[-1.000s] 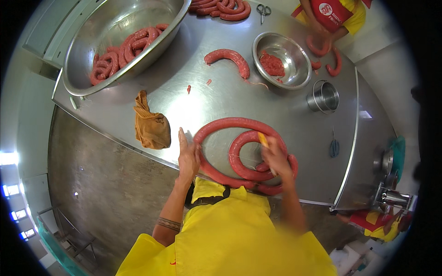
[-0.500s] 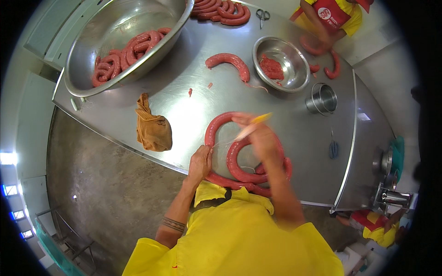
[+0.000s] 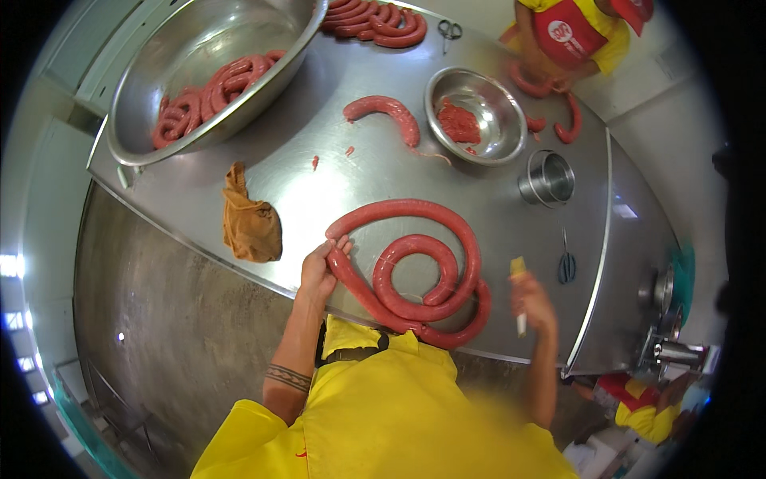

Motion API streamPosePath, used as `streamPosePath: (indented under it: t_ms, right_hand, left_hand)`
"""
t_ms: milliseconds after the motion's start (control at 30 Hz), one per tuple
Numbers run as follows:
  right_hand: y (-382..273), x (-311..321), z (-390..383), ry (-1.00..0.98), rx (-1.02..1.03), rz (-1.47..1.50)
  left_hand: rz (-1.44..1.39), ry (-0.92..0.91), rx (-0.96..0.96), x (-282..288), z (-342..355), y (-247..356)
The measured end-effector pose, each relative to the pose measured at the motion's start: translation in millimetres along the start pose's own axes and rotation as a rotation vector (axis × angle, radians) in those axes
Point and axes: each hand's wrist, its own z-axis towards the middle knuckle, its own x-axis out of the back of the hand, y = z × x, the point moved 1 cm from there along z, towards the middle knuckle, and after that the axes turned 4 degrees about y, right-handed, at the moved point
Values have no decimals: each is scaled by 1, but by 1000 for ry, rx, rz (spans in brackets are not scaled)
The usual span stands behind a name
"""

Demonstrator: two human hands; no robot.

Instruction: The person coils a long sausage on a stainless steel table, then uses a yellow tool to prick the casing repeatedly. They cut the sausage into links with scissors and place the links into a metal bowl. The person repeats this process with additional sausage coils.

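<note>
Long coiled sausage (image 3: 381,279) on the steel table (image 3: 495,211), its outer loop ending up at the left hand (image 3: 322,267) — fingers closed on it at a narrowed spot, far left of the coil. Right hand (image 3: 532,299) apart from the coil, to its right, wrapped around a yellow-and-white stick (image 3: 519,267). Coil's lower curve lies close by the table's near edge. Open steel beyond, up to the small bowl (image 3: 500,120); cloth (image 3: 253,231) left, scissors (image 3: 566,267) right.

Glossy smooth sausage coil (image 3: 471,239), shiny metal table (image 3: 303,299), matt brown cloth (image 3: 254,230)
</note>
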Motion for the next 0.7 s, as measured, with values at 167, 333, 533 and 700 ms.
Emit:
streamPosePath:
  t_ms: [167, 333, 533, 700]
  right_hand:
    - [-17, -191, 54, -159, 764, -319]
    - [-101, -323, 27, -798, 1024, -675]
    - [-75, -310, 8, -590, 1238, -301]
    - [-95, -266, -9, -553, 1033, -70]
  left_hand:
    - [993, 218, -891, 16, -45, 24]
    - [1029, 143, -1127, 30, -63, 30]
    - [564, 70, -755, 25, -61, 13]
    - [670, -38, -880, -14, -64, 6]
